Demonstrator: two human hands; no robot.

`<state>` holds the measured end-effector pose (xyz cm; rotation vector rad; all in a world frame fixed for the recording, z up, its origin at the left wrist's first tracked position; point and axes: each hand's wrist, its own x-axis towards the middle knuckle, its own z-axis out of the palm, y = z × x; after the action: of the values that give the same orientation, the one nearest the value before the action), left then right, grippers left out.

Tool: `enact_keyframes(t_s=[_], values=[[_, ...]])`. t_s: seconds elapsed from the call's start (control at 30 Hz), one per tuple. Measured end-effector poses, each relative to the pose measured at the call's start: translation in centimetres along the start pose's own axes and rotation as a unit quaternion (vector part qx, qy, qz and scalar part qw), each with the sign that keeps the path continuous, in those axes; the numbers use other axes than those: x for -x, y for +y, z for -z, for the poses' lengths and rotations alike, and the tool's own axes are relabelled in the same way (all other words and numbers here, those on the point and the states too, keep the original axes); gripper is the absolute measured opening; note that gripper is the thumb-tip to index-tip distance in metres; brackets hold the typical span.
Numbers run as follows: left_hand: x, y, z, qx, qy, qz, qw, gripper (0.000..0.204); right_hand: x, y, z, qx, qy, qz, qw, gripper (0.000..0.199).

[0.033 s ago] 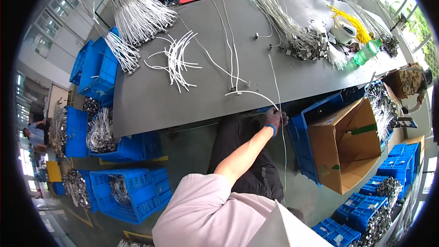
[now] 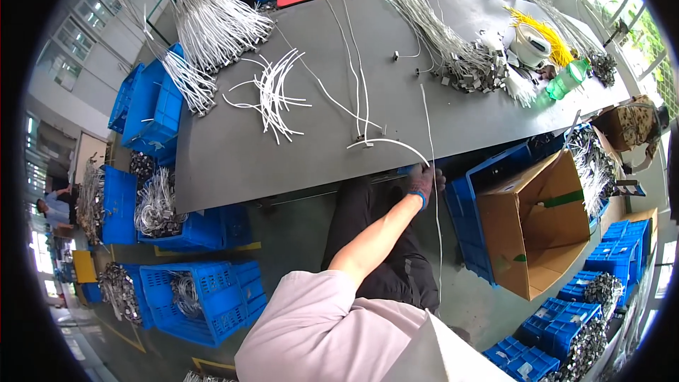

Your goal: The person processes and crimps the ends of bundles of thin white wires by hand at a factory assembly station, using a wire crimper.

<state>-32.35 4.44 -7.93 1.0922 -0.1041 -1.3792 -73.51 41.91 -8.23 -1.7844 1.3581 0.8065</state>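
My left hand (image 2: 423, 181), in a dark glove with a blue cuff, is at the near edge of the grey table (image 2: 233, 170), closed on a long white cable (image 2: 385, 141). The cable arcs over from a small connector on the table to my hand. From there its end hangs down past my dark trousers toward the floor. A loose bunch of short white cables (image 2: 272, 95) lies further left on the table. My right hand is out of sight.
Bundles of white cables with metal ends (image 2: 460, 64) lie at the far right of the table, beside yellow wires (image 2: 544, 32) and a green bottle (image 2: 566, 81). An open cardboard box (image 2: 537, 226) and blue crates (image 2: 191, 297) stand on the floor. Another person (image 2: 49, 209) is at far left.
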Motion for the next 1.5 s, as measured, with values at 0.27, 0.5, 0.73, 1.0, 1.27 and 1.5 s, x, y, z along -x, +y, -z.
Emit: enact_keyframes(t_s=[0.27, 0.5, 0.73, 1.0, 1.27, 1.5], values=[[-1.8, 22.6, -3.6, -0.054, 0.021, -0.368, 0.928, 0.02, -0.5, 5.5, -1.8, 0.001, -0.003, -0.05, 0.999, 0.032], [-1.0, 25.2, 0.0, -0.163, -0.001, -0.173, 0.971, 0.016, -3.5, 4.8, 0.6, 0.007, 0.048, -0.027, 0.998, 0.031], [2.7, 19.1, 6.2, -0.321, -0.151, -0.014, 0.935, 0.021, -3.9, 7.9, -0.7, 0.059, 0.001, 0.04, 0.997, 0.034], [6.9, 17.0, 0.1, -0.261, -0.144, -0.033, 0.954, 0.028, -13.9, -16.2, 22.2, -0.441, 0.269, 0.304, 0.8, 0.025], [10.5, 17.0, 1.1, -0.191, -0.217, 0.027, 0.957, 0.031, -10.0, -28.1, 31.5, -0.487, 0.371, 0.364, 0.702, 0.019], [2.5, 17.3, 0.9, -0.039, 0.003, 0.075, 0.996, 0.03, -7.5, -26.3, 28.8, -0.531, 0.254, 0.319, 0.743, 0.028]])
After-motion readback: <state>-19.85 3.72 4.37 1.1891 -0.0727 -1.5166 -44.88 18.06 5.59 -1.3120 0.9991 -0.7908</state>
